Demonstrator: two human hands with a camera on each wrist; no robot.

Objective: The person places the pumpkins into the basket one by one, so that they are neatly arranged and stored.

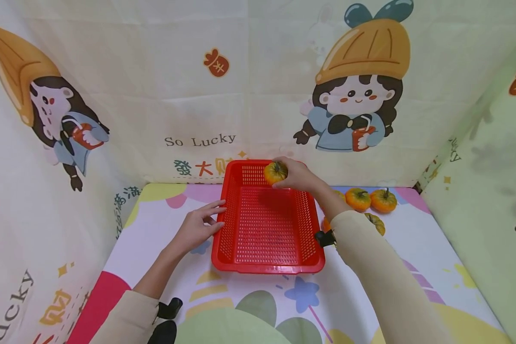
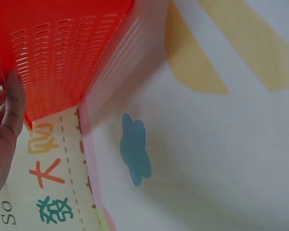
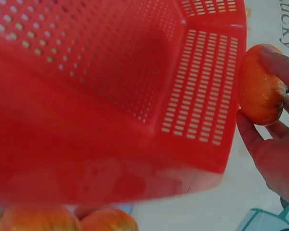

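Note:
A red plastic basket (image 1: 266, 224) with perforated walls stands on the table, its inside bare. Over the basket's far end, my right hand (image 1: 298, 174) grips a small orange-and-green pumpkin (image 1: 276, 173) between thumb and fingers. The right wrist view has this pumpkin (image 3: 261, 85) overlapping the basket's rim. At the basket's left rim, my left hand (image 1: 198, 224) rests with fairly straight, spread fingers. In the left wrist view, a fingertip of the left hand (image 2: 5, 125) lies against the outside of the red rim.
Several more small pumpkins (image 1: 383, 200) lie right of the basket, partly hidden behind my right forearm. A patterned cloth (image 1: 258, 95) with cartoon figures hangs along the back and sides. The tabletop (image 1: 352, 296) carries a colourful print.

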